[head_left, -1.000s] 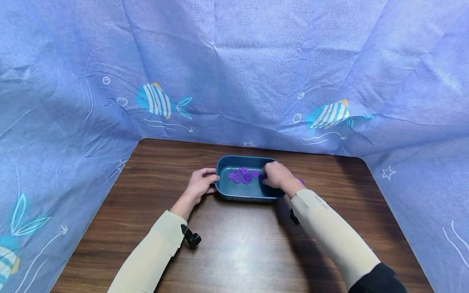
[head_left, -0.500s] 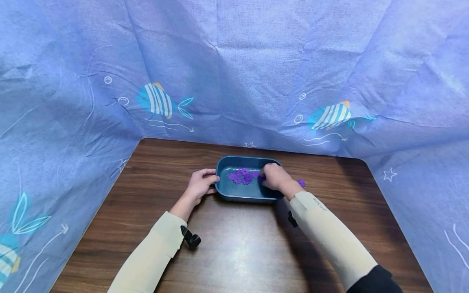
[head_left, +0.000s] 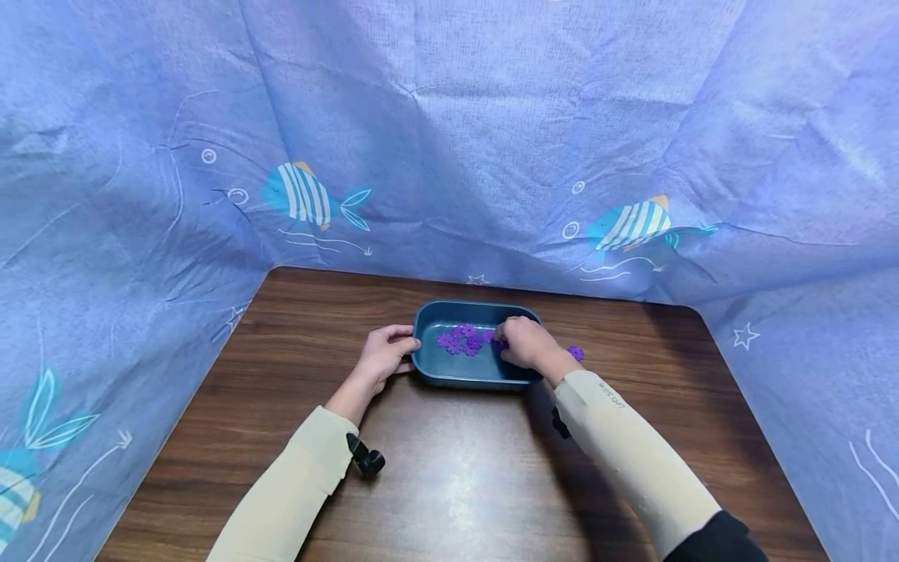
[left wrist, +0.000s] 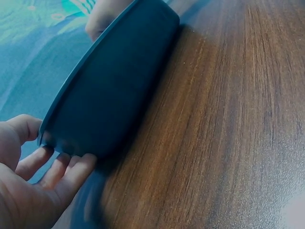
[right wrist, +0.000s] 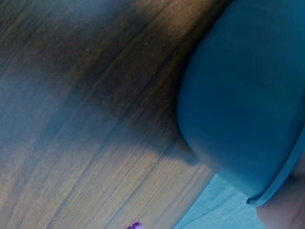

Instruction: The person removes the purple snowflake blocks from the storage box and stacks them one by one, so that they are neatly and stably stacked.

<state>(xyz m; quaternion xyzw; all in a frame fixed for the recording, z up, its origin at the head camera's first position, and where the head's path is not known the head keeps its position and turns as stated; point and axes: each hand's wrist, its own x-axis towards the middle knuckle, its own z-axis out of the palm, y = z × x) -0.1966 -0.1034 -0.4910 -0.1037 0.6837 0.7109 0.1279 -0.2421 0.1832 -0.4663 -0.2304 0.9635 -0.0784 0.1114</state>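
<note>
A dark teal rectangular dish (head_left: 477, 382) stands on the wooden table, with several purple flower-shaped pieces (head_left: 462, 339) lying on its floor. My left hand (head_left: 382, 355) grips the dish's left end; in the left wrist view the thumb is at the rim and the fingers (left wrist: 78, 174) lie against the outer wall. My right hand (head_left: 528, 342) reaches over the right end into the dish, its fingers bent downward at the purple pieces. I cannot tell whether it pinches one. In the right wrist view the dish's wall (right wrist: 243, 95) hides most of this hand.
One purple flower piece (head_left: 575, 353) lies on the table (head_left: 449, 468) to the right of the dish, beside the right wrist. A blue fish-print cloth (head_left: 449, 156) hangs behind the table and along both sides. Black wrist cameras (head_left: 367, 456) are strapped to the sleeves.
My right hand has shifted slightly left and toward me inside the dish, and more of the loose piece by the wrist shows. The left hand and the dish have stayed in place.
</note>
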